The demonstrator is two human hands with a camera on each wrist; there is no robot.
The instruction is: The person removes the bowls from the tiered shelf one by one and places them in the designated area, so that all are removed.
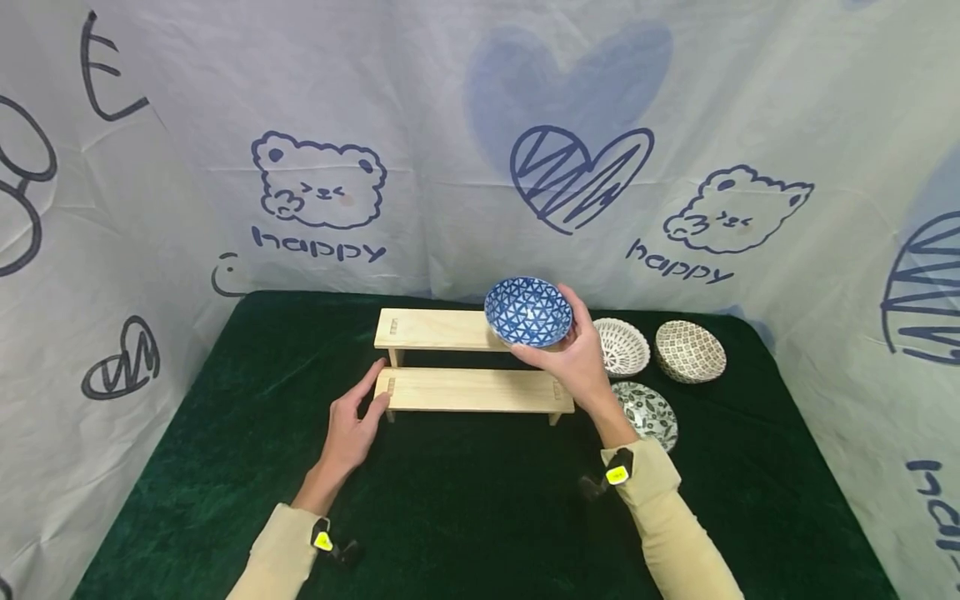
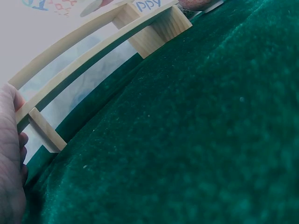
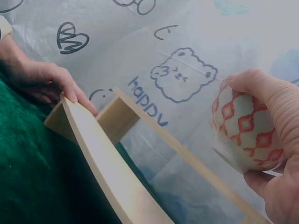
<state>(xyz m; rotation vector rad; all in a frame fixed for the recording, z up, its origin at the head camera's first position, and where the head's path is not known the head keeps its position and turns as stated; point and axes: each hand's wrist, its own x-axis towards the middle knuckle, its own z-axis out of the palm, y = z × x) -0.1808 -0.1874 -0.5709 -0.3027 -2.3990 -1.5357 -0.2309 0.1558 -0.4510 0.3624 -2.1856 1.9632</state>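
Note:
My right hand (image 1: 573, 354) holds a bowl (image 1: 528, 312) by its right side, thumb and fingers at opposite edges. Blue and white triangles cover its inside; in the right wrist view the outside of the bowl (image 3: 245, 130) has red diamonds on white. It is tilted, above the right part of the upper shelf of a two-tier wooden stand (image 1: 472, 390). At the left end of the lower shelf, my left hand (image 1: 351, 425) grips the wood, thumb toward the front edge and fingers toward the back. Some of its fingers show below the board in the left wrist view.
Right of the stand lie a white ribbed bowl (image 1: 621, 347), a beige patterned bowl (image 1: 691, 352) and a leaf-patterned dish (image 1: 647, 415), partly behind my right forearm. Dark green cloth (image 1: 480, 508) covers the table. A printed white curtain (image 1: 442, 108) hangs behind.

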